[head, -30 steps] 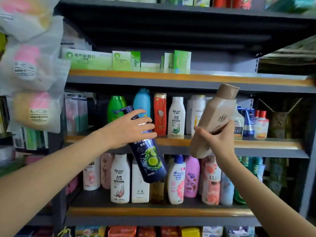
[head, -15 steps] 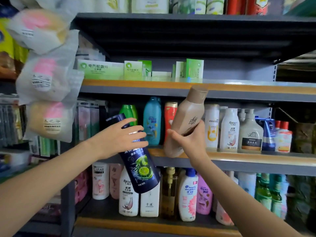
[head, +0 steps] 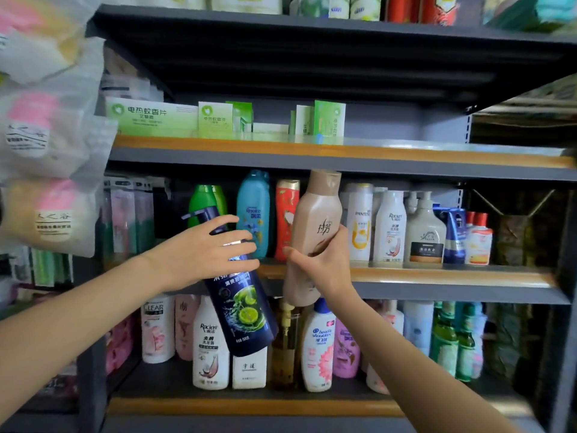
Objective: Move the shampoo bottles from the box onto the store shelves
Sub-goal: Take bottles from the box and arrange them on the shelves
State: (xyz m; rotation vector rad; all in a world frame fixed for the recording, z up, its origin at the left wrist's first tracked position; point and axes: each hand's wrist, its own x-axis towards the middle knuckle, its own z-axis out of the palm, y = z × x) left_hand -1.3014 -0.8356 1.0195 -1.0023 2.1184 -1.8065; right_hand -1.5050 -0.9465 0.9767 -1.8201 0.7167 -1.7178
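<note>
Both hands are raised in front of a grey metal store shelf (head: 406, 290) with orange-edged boards. The left hand (head: 203, 251), at centre left of the frame, grips a dark blue pump bottle (head: 240, 304) around its upper body; the bottle tilts, its pump head toward the upper left and its base hanging low in front of the bottles on the lower board. The right hand (head: 321, 260), at the centre of the frame, wraps its fingers around the lower half of a tan shampoo bottle (head: 315, 223), which stands nearly upright with its cap just under the board above and its base below the edge of the middle board. Behind it on the middle board stand a red bottle (head: 285, 214), a teal bottle (head: 253, 210) and a green bottle (head: 204, 200) to the left, and a white Pantene bottle (head: 359, 223) to the right. Green boxes (head: 215, 120) sit on the upper board. Bagged goods (head: 46, 135) hang at the left edge of the frame.
</note>
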